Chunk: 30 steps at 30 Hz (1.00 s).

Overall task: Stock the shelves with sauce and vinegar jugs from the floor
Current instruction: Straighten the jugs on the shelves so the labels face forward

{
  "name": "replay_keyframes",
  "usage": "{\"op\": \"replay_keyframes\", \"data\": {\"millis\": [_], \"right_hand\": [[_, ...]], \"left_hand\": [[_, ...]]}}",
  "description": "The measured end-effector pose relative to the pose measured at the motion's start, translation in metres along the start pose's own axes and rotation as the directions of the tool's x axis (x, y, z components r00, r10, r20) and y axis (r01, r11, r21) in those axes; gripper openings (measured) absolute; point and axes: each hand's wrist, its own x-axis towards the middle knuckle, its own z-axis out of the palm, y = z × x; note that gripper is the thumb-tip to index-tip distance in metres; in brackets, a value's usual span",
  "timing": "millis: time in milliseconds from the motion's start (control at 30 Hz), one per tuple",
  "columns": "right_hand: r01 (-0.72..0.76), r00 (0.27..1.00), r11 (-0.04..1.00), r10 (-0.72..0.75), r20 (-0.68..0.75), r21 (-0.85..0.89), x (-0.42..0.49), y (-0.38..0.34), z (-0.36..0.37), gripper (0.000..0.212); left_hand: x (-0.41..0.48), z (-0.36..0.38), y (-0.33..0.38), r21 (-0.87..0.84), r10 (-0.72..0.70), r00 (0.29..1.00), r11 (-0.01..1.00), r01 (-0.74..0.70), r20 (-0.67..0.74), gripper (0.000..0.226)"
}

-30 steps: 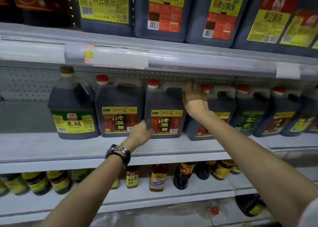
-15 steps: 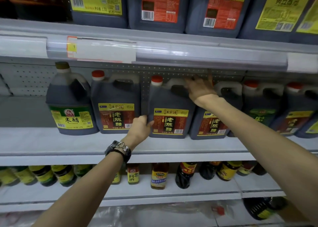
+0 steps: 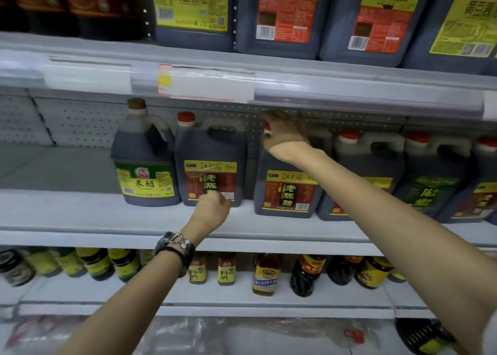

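The dark-brown plastic vinegar jug with the red-and-yellow label [image 3: 286,190] stands on the pale grey middle shelf [image 3: 80,220], in a row of jugs. A gap separates it from its red-capped twin [image 3: 209,153] on the left, and it stands close against the next dark jug [image 3: 368,161] on the right. The right hand [image 3: 285,134] lies over its top, hiding most of the red cap (motion blur there: I cannot tell whether the fingers grip the handle or merely rest). The left hand [image 3: 213,206], with a beaded band and watch [image 3: 174,247] at its wrist, sits low before the twin's label, fingers clenched on nothing visible. Further left stands a rounder jug with a green label [image 3: 142,161]. Large yellow-labelled sauce jugs [image 3: 285,18] fill the shelf above, and small bottles [image 3: 265,274] the one below.
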Motion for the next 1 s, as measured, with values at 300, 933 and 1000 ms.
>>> {"op": "replay_keyframes", "data": {"millis": [300, 933, 1000], "right_hand": [[0.047, 0.992, 0.998, -0.052, 0.118, 0.047, 0.048, -0.053, 0.037, 0.05], [0.061, 0.998, 0.961, -0.051, 0.046, -0.269, 0.025, -0.045, 0.017, 0.057], [0.055, 0.998, 0.965, -0.048, 0.034, -0.255, 0.026, -0.045, 0.018, 0.056]], "left_hand": [[0.007, -0.059, -0.063, -0.119, -0.087, 0.994, 0.99, 0.08, -0.061, 0.03], [0.033, -0.042, -0.073, -0.216, 0.016, 0.996, 0.976, -0.034, -0.083, 0.032], [0.034, -0.041, -0.074, -0.19, 0.033, 0.995, 0.981, -0.051, -0.092, 0.031]]}}
